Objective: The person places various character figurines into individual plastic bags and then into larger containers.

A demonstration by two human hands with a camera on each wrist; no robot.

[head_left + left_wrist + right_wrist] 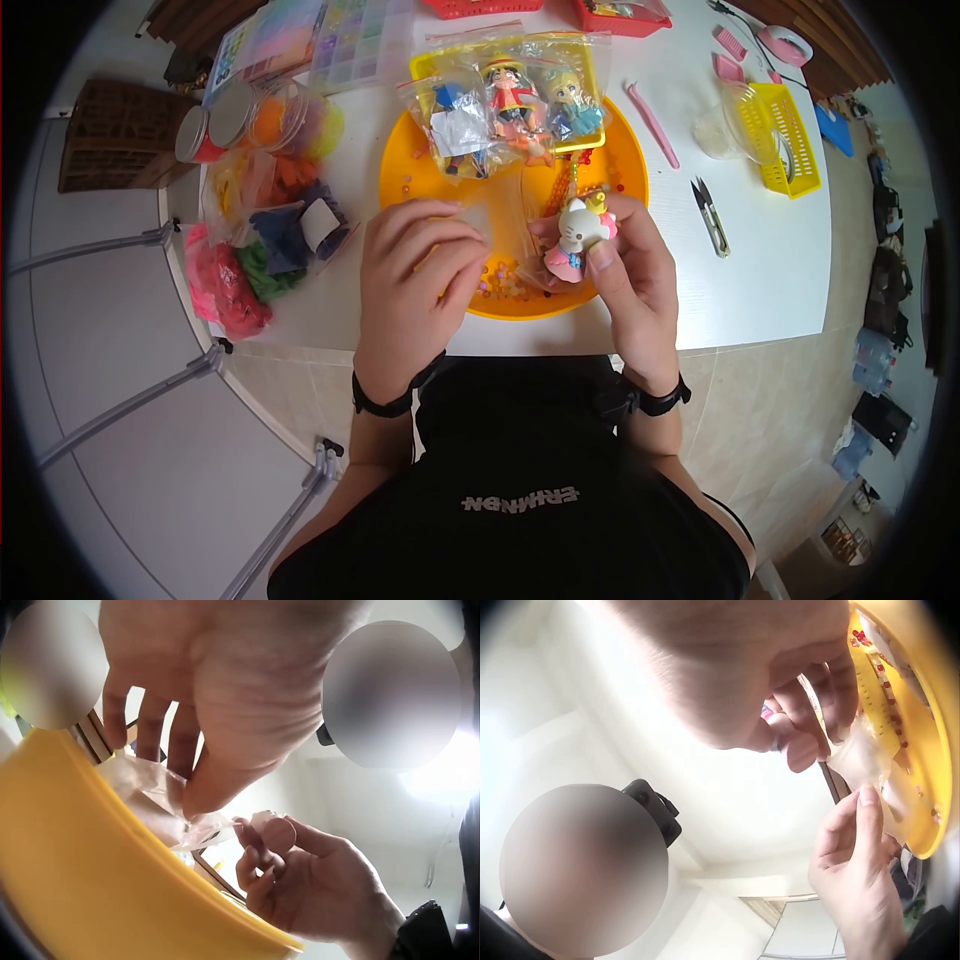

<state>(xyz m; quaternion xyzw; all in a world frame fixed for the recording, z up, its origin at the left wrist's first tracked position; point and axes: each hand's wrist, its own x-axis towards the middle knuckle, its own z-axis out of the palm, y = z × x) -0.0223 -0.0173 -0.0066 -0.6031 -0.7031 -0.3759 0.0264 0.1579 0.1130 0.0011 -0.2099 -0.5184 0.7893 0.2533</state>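
My right hand (640, 285) holds a small white cat figurine (575, 228) with a yellow crown and a pink skirt, the thumb across its front. A beaded strand (574, 175) runs up from the figurine's top. Thumb and fingers of my left hand (415, 275) pinch a clear plastic bag (862, 759), which stretches toward the right hand's fingertips. Both hands are over the front of a round orange tray (400, 150). Loose beads (500, 282) lie in the tray beneath them. From the left wrist, the figurine's round pink base (280, 835) shows.
Bagged figures (510, 100) fill a yellow basket (600, 75) across the tray's back. Jars (232, 118) and bags of coloured material (230, 285) stand left. Snips (711, 218), a pink pen-like tool (653, 125), a clear cup (715, 135) and another yellow basket (785, 140) are right.
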